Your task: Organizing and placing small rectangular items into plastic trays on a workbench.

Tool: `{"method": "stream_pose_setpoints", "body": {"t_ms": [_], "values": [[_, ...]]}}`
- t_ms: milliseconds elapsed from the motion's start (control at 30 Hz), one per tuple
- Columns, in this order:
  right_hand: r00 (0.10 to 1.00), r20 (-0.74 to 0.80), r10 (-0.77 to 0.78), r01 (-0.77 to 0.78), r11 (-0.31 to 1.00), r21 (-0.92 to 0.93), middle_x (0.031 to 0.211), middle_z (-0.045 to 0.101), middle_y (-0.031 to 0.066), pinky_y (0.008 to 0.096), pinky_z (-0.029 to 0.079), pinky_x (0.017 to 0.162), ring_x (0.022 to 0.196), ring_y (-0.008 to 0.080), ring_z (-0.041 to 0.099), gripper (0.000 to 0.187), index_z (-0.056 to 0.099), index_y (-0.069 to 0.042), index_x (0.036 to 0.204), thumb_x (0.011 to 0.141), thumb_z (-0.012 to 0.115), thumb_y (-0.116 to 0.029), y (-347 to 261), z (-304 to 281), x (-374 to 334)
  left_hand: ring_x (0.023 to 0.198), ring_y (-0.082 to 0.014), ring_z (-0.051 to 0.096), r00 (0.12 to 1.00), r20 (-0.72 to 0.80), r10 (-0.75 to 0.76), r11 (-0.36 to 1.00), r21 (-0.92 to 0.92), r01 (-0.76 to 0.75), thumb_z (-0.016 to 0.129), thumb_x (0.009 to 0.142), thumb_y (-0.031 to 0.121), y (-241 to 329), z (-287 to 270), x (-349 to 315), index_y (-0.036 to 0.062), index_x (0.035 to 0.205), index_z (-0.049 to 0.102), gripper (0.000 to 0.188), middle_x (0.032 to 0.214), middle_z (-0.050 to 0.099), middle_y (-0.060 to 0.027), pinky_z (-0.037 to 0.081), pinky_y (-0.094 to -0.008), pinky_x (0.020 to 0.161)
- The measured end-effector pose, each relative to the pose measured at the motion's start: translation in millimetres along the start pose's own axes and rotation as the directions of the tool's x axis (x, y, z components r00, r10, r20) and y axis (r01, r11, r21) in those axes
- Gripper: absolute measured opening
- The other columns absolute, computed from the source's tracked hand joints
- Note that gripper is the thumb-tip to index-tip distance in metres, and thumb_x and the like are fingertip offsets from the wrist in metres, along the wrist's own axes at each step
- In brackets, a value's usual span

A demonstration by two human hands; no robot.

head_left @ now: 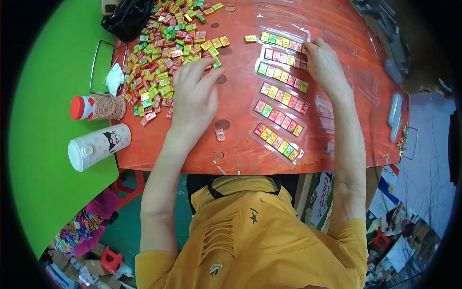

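A large heap of small coloured wrapped packets [159, 62] in red, yellow, green and pink covers the left of the table. Over its right edge is my left hand [195, 98], fingers spread, with nothing visible gripped. My right hand [325, 60] has its fingertips pinched together at the right ends of the upper rows; what they hold is hidden. Several narrow clear plastic trays stand in a column, each with a row of packets, among them the top tray [281, 41], a middle tray [284, 98] and the nearest tray [276, 142].
A single yellow packet [250, 39] lies left of the top tray, and a pink packet [220, 135] near the front. Empty clear trays [363, 89] lie to the right. A white tumbler [98, 147], a red-lidded jar [98, 107] and a black bag [126, 19] stand at the left.
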State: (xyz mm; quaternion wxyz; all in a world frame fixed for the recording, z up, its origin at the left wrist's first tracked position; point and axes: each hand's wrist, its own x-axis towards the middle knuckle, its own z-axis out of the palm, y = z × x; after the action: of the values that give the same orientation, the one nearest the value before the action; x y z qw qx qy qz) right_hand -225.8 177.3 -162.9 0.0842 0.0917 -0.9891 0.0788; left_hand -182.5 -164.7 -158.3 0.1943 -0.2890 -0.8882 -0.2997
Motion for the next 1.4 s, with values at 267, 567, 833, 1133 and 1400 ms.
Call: {"method": "stream_pose_setpoints", "body": {"t_ms": [267,567,833,1133,1400], "values": [[0.993,-0.117,-0.017,0.022,0.999,0.035,0.109,0.070,0.0174,0.0419,0.056,0.085,0.096,0.0345,0.071,0.020,0.074,-0.002,0.116,0.100,0.067,-0.012,15,3,-2,0.109,-0.0325,0.065,0.970,-0.108,-0.219,0.976,-0.010,0.219,0.068,0.078,-0.007,15,-29,-97,0.0045,0.106,0.074,0.031,0.113,0.071,-0.0108,0.045,-0.0457,0.098],[0.961,0.022,-0.274,0.227,0.835,0.501,0.116,0.068,0.0153,0.0380,0.056,0.088,0.102,0.0328,0.070,0.027,0.069,-0.001,0.125,0.098,0.070,-0.007,-161,-17,-35,0.112,-0.0317,0.059,0.972,0.045,-0.229,0.973,0.001,0.229,0.078,0.084,0.014,53,-15,-109,0.0076,0.111,0.071,0.029,0.123,0.064,-0.0123,0.044,-0.0480,0.094],[0.946,-0.168,-0.276,0.315,0.905,0.286,0.154,0.052,0.0176,0.0574,0.045,0.112,0.142,0.0445,0.046,0.053,0.063,-0.013,0.144,0.095,0.078,-0.028,-252,53,-6,0.128,-0.0385,0.050,0.858,-0.266,-0.440,0.816,0.282,0.505,0.085,0.085,0.028,-4,-43,-106,0.0063,0.128,0.068,0.051,0.136,0.056,-0.0197,0.042,-0.0545,0.105],[0.918,-0.050,-0.392,0.385,0.857,0.344,0.136,0.059,0.0139,0.0526,0.043,0.106,0.130,0.0382,0.053,0.034,0.070,-0.013,0.121,0.087,0.073,-0.009,-254,34,-34,0.124,-0.0400,0.053,0.887,-0.139,-0.441,0.889,0.070,0.453,0.082,0.083,0.013,9,-45,-123,0.0024,0.123,0.070,0.043,0.136,0.057,-0.0202,0.046,-0.0493,0.106],[0.918,-0.041,-0.394,0.386,0.865,0.320,0.139,0.059,0.0104,0.0542,0.038,0.108,0.132,0.0341,0.052,0.031,0.072,-0.015,0.124,0.094,0.076,-0.021,-263,29,-50,0.118,-0.0371,0.056,0.842,-0.315,-0.437,0.857,0.137,0.497,0.077,0.087,0.008,-49,-54,-114,0.0027,0.121,0.071,0.035,0.133,0.061,-0.0145,0.046,-0.0483,0.101]]}}
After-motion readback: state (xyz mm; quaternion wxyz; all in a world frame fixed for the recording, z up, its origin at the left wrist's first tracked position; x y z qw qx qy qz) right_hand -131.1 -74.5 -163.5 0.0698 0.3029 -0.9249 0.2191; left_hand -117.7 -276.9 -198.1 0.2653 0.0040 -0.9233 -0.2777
